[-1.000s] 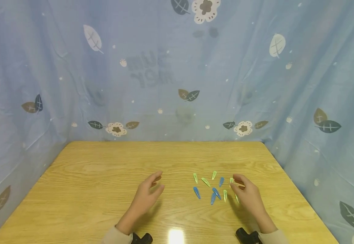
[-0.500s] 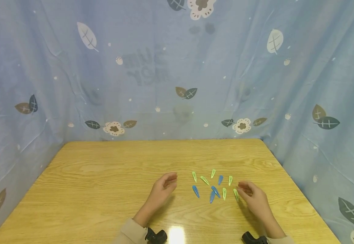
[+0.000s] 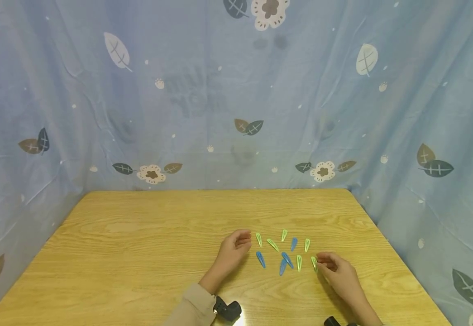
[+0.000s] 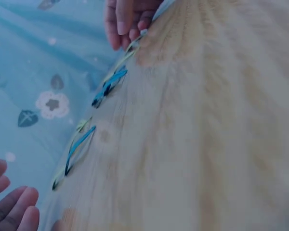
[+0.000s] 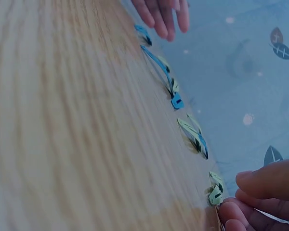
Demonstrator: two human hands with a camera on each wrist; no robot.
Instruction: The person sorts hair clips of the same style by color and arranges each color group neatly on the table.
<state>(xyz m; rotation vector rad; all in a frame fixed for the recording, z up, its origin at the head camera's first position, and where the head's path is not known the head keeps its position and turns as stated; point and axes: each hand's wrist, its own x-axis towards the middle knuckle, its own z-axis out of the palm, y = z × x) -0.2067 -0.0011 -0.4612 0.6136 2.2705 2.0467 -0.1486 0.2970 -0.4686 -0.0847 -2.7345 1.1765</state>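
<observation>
Several snap hair clips, green and blue, lie spread over the right half of the wooden table (image 3: 138, 253). My left hand (image 3: 233, 249) is left of the group, fingers loosely bent and holding nothing, nearest a green hair clip (image 3: 258, 239) and a blue hair clip (image 3: 260, 260). On the other side my right hand (image 3: 341, 277) has its fingertips right at the outermost green hair clip (image 3: 314, 263); in the right wrist view the thumb (image 5: 267, 180) stands apart from the fingers beside a green clip (image 5: 215, 195). Between the hands, two blue clips overlap, one being the upper blue clip (image 3: 288, 259).
A blue patterned curtain (image 3: 203, 90) hangs behind the table and along both sides. Each wrist carries a black camera, such as the left wrist camera (image 3: 228, 310). A bright light reflection shows at the near table edge.
My left hand has moved right, up to the left side of the clips. My right hand has shifted slightly right and toward me, uncovering a green clip. The clips stay in place.
</observation>
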